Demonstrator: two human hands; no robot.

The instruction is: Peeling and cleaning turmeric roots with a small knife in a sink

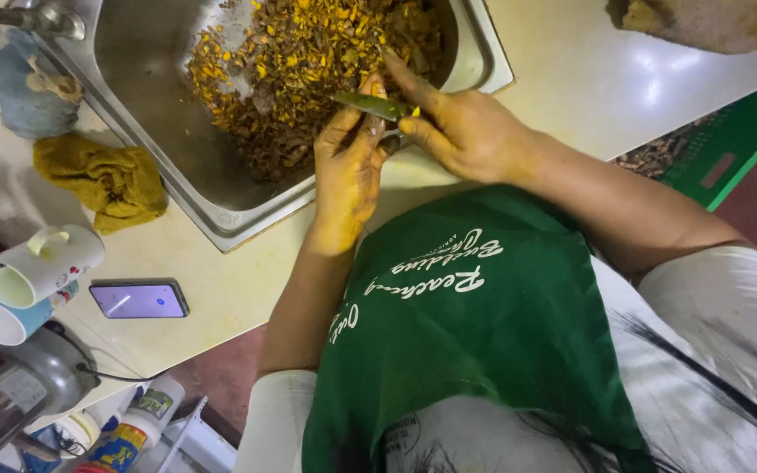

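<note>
Yellow-stained, both hands work directly over the steel sink (177,166), so trimmings drop onto the heap of orange-brown scraps (308,70). Left hand (348,171) fingers pinch a small piece beside the green knife (374,106), clasped by right hand (466,131) above the counter (221,280).

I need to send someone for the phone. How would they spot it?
Start at the steel sink set in the pale counter. Just beyond its corner, past the crumpled yellow cloth, the phone lies flat beside two tipped mugs: the only thin dark slab, its screen glowing.
</note>
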